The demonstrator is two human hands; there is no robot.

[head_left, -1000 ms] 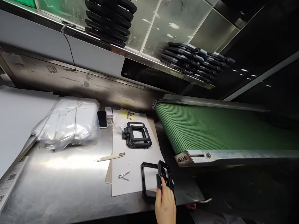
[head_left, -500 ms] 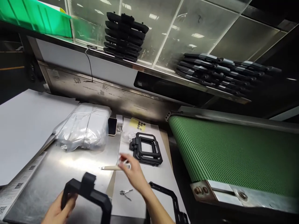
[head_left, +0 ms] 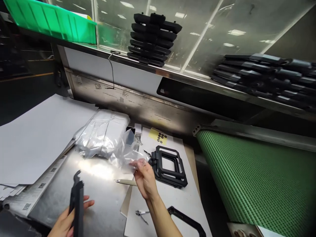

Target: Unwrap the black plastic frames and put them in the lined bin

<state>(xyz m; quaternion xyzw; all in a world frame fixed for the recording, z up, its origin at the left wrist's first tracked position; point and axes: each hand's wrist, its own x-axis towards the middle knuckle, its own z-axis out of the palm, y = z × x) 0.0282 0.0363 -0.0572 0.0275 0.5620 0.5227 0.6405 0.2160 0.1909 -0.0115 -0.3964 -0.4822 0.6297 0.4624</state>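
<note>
My left hand (head_left: 65,220) grips a black plastic frame (head_left: 77,204) seen edge-on, low at the left above the steel table (head_left: 98,197). My right hand (head_left: 145,177) pinches a small clear plastic bag (head_left: 125,154) and lifts it off the table. Just right of that hand lie stacked black frames (head_left: 169,163) on a white sheet (head_left: 170,197). Another black frame (head_left: 187,222) lies at the sheet's near edge, partly hidden by my forearm.
A wrapped silver bundle (head_left: 103,133) lies behind the bag. A pen-like tool (head_left: 124,181) and metal tweezers (head_left: 142,214) lie near my right wrist. White sheets (head_left: 37,138) cover the left. A green conveyor belt (head_left: 259,177) runs on the right. Black parts (head_left: 153,39) are stacked on the shelf.
My right hand has reached forward and picked up the clear bag. My left hand turned the black frame edge-on. The view has shifted left and up.
</note>
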